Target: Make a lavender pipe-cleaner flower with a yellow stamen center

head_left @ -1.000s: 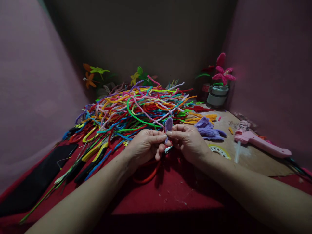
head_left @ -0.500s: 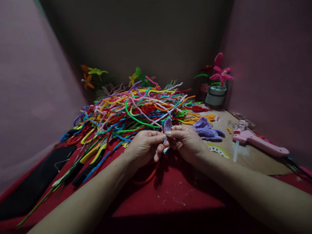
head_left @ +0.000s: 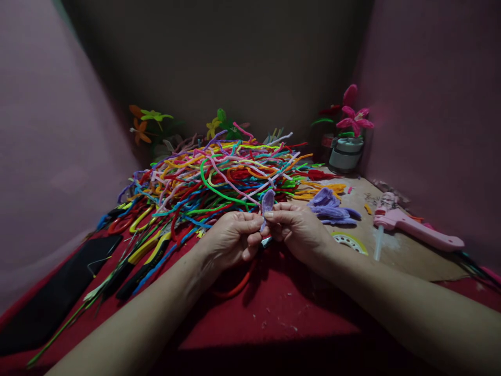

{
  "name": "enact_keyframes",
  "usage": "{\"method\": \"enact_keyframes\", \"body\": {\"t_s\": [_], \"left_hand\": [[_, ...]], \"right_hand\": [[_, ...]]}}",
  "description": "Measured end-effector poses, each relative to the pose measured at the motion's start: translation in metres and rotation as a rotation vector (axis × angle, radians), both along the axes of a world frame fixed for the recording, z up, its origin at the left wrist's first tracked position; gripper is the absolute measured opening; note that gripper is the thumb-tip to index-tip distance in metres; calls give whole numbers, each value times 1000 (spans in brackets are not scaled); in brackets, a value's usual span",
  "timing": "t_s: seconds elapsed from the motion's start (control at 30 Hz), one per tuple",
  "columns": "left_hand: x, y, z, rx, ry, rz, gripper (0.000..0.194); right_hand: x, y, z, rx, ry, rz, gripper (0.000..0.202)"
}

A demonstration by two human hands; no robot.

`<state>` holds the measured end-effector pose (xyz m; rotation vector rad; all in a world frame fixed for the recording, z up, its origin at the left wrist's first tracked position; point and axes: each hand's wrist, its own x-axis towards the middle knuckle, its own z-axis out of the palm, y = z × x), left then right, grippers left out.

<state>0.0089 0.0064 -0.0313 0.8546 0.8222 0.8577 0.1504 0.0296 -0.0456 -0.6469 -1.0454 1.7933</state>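
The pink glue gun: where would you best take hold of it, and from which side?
I'd probably grip the pink glue gun by the middle of its handle, coming from the right: the handle is long and slim and slants out that way, away from the translucent stick poking toward the viewer.

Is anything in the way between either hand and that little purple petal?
Nothing visible: the left hand and right hand both pinch the purple petal by its lower part. The pile of colorful fuzzy stems lies behind it, and a red loop lies below the hands, neither coming between.
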Motion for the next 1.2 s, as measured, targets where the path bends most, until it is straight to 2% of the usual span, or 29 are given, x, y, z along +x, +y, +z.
{"method": "enact_keyframes", "body": {"t_s": [0.33, 0.53, 0.77, 0.93, 1.07, 1.2], "left_hand": [[1, -2, 1, 92, 38, 23, 15], [-1, 1, -1, 40, -26, -18, 12], [-2, 0, 1, 12, -36, 29, 8], [-1, -2, 3, 93, 61, 35, 12], [-4, -1, 2, 179, 177, 26, 17], [0, -3, 5, 262, 350, 129, 19]], "right_hand": [[1, -1, 2, -17, 6, -6, 16], [0, -1, 1, 3, 22, -5, 14], [-1, -2, 3, 13, -4, -36, 16], [0, -2, 3, 12, -19, -41, 16], [-1, -4, 3, 49, -51, -97, 13], [-4, -8, 3, 68, -139, -188, 10]]}}
